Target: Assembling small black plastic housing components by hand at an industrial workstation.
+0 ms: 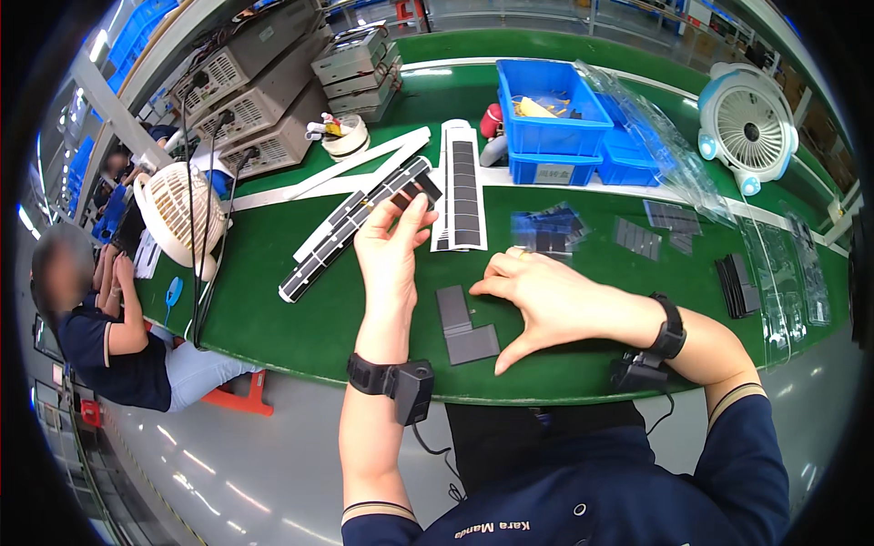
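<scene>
My left hand (390,246) is closed in a pinch on a small dark flat strip (426,185), held over a long white panel with black cells (320,251) that lies slanted on the green table. My right hand (555,296) is open, thumb and fingers spread, beside an L-shaped dark grey flat piece (460,329); I cannot tell whether the fingertips touch it. Beyond the hands, a second white panel with black cells (464,182) lies lengthwise. Bluish clear film with dark pieces (551,229) rests just past my right hand.
Blue bins (555,168) stand at the back, with a fan (751,127) to their right. More dark pieces (637,238), a black stack (739,285) and clear plastic trays (787,282) lie right. Left are a cup of pens (346,138), grey equipment boxes (264,118), another fan (182,214) and a seated co-worker (109,337).
</scene>
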`<state>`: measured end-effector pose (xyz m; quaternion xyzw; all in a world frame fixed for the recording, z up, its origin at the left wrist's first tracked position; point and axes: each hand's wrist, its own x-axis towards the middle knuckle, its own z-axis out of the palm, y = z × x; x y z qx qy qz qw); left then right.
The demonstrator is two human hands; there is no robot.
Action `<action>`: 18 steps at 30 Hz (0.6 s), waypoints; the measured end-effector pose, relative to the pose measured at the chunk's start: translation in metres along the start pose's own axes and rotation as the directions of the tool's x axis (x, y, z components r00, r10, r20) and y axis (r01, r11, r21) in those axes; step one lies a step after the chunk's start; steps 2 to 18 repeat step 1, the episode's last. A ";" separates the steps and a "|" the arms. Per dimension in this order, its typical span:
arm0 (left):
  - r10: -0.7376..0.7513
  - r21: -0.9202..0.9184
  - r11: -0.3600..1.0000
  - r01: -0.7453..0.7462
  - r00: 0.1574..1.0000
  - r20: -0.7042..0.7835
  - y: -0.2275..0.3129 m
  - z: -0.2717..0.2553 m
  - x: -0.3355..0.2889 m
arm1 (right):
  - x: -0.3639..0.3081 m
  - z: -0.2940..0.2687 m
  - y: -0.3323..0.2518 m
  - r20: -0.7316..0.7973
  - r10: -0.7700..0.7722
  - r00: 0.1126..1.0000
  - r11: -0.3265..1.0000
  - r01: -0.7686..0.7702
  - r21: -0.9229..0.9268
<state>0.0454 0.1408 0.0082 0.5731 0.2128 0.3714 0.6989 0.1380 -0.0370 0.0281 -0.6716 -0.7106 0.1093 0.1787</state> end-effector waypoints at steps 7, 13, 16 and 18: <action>0.021 0.020 1.000 -0.020 1.000 -0.017 -0.003 0.000 -0.003 | 0.003 0.009 -0.005 -0.010 0.017 1.000 0.999 -0.017 -0.049; 0.021 0.020 1.000 -0.020 1.000 -0.017 -0.003 0.000 -0.003 | 0.003 0.009 -0.005 -0.010 0.017 1.000 0.999 -0.017 -0.049; 0.021 0.020 1.000 -0.020 1.000 -0.017 -0.003 0.000 -0.003 | 0.003 0.009 -0.005 -0.010 0.017 1.000 0.999 -0.017 -0.049; 0.021 0.020 1.000 -0.020 1.000 -0.017 -0.003 0.000 -0.003 | 0.003 0.009 -0.005 -0.010 0.017 1.000 0.999 -0.017 -0.049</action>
